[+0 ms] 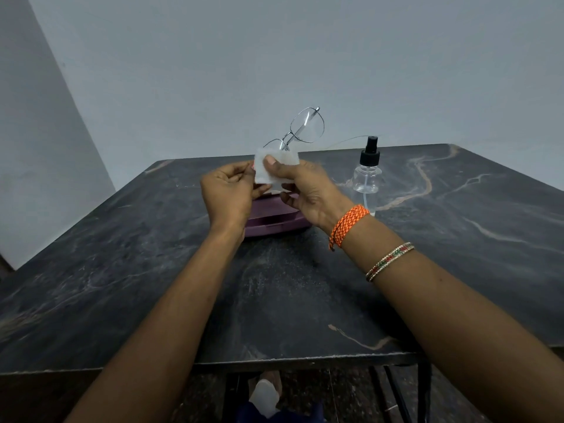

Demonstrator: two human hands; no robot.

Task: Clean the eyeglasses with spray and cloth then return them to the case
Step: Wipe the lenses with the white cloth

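Thin silver-framed eyeglasses are held up above the table, tilted, one lens high and the other wrapped in a white cloth. My right hand pinches the cloth around that lower lens, thumb on top. My left hand grips the glasses at the cloth's left edge. Below both hands lies an open purple case, partly hidden by them. A clear spray bottle with a black nozzle stands upright to the right of my right hand.
Everything sits on a dark marble-patterned table whose front edge runs near my forearms. A grey wall rises behind the far edge. One temple arm of the glasses sticks out toward the bottle's nozzle.
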